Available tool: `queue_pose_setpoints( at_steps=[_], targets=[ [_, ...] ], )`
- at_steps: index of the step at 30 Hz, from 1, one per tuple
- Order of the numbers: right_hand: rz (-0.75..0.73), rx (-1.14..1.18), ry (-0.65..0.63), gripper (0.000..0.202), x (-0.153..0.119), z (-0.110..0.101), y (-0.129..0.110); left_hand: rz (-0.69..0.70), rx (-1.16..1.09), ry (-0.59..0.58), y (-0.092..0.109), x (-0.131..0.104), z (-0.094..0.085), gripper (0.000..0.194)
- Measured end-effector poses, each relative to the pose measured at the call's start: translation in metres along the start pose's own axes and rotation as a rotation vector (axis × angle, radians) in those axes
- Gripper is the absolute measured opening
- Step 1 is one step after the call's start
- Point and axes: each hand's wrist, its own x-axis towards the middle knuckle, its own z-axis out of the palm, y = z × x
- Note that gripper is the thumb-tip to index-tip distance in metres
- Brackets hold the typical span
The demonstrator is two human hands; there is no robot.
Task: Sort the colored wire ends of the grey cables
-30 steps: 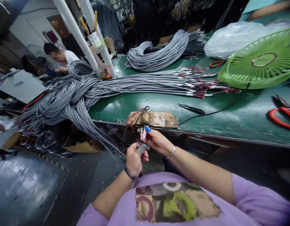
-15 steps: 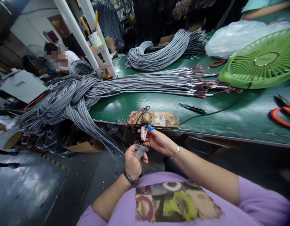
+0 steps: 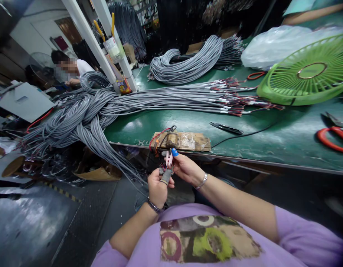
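Observation:
My left hand (image 3: 158, 187) is closed on a fan of thin coloured wires (image 3: 163, 166) at the end of a cable. Its thumb wears a grey cover with a light band at the base. Close beside it, my right hand (image 3: 185, 167), with blue wrapping on the thumb tip, pinches a small pinkish-white clip-like tool (image 3: 169, 158). The lower end of that tool is right at the wires; whether it grips one is too small to tell. Just beyond both hands, a worn wooden block (image 3: 192, 141) with red and black leads lies at the bench edge.
Grey cables (image 3: 160, 98) with stripped ends stretch across the green bench (image 3: 185, 120), their coils hanging off the left. Black snips (image 3: 226, 128), red-handled scissors (image 3: 334, 137) and a green fan (image 3: 307, 70) lie rightward. Another person (image 3: 74, 68) sits far left behind a white post (image 3: 90, 44).
The pinkish tool and my right hand have moved slightly down and left, closer to the wires. My left hand keeps its grip, its covered thumb now more upright.

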Motion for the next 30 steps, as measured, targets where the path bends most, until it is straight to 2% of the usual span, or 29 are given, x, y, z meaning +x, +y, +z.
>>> queue_pose_setpoints(
  at_steps=[6, 11, 14, 19, 23, 25, 27, 30],
  targets=[
    [0.018, 0.025, 0.011, 0.041, -0.003, 0.000, 0.002, -0.025, 0.014, 0.014, 0.000, -0.002, 0.000, 0.033],
    [0.188, -0.035, -0.128, 0.049, -0.010, -0.015, -0.003, -0.030, -0.004, 0.002, -0.002, -0.008, -0.005, 0.031],
    [0.232, -0.167, -0.174, 0.044, -0.016, -0.023, -0.008, -0.040, 0.002, -0.012, -0.007, -0.012, -0.009, 0.029],
    [0.097, -0.514, -0.211, 0.032, -0.026, -0.018, -0.015, -0.095, 0.023, -0.072, -0.008, -0.014, -0.009, 0.028],
    [0.035, -0.750, -0.332, 0.033, -0.030, -0.012, -0.019, -0.286, 0.084, -0.236, -0.001, -0.014, -0.005, 0.029],
    [0.036, -0.818, -0.352, 0.033, -0.031, -0.014, -0.019, -0.364, 0.098, -0.302, 0.003, -0.013, -0.004, 0.030],
    [0.025, -0.810, -0.322, 0.034, -0.031, -0.018, -0.018, -0.378, 0.081, -0.278, 0.005, -0.013, -0.004, 0.031],
    [-0.002, -0.642, -0.200, 0.038, -0.032, -0.027, -0.016, -0.326, 0.010, -0.137, 0.005, -0.011, -0.005, 0.033]
  ],
)
